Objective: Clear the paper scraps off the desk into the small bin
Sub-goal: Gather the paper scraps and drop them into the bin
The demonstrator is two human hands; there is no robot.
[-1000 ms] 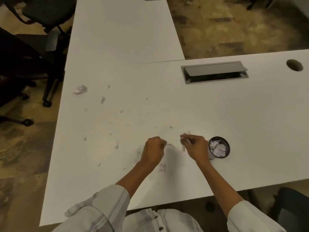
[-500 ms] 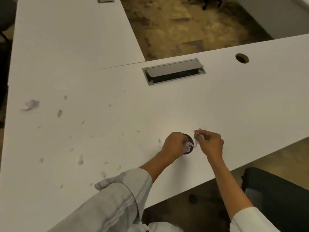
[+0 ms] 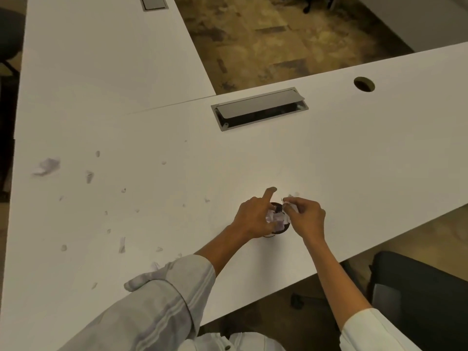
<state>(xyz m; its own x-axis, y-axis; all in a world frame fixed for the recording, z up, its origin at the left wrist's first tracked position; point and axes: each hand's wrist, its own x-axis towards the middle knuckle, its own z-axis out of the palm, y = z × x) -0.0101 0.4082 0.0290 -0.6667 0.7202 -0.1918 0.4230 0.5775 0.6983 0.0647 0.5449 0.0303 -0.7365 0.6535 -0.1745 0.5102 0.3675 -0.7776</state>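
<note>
1. Paper scraps (image 3: 122, 244) lie scattered over the left part of the white counter (image 3: 354, 153), well apart from the small bin (image 3: 278, 225); the largest, a crumpled piece (image 3: 46, 166), sits near the counter's left edge.
2. The small bin is a dark round cup standing near the counter's front edge, between the two hands, with white crumpled paper filling its mouth.
3. The left hand (image 3: 254, 219) is over the bin's left side. Its index finger points straight out past the rim while the other fingers curl down at the paper in the bin; whether they grip a piece cannot be told.
4. The right hand (image 3: 306, 216) is just beside the bin's right rim, its fingertips (image 3: 287, 200) pinching a small white scrap above the opening.
5. A grey cable hatch (image 3: 259, 107) is set into the counter farther back, its flap raised, and a round grommet hole (image 3: 364, 84) lies to its right.
6. A dark chair (image 3: 420, 295) stands below the counter's front edge at right.
</note>
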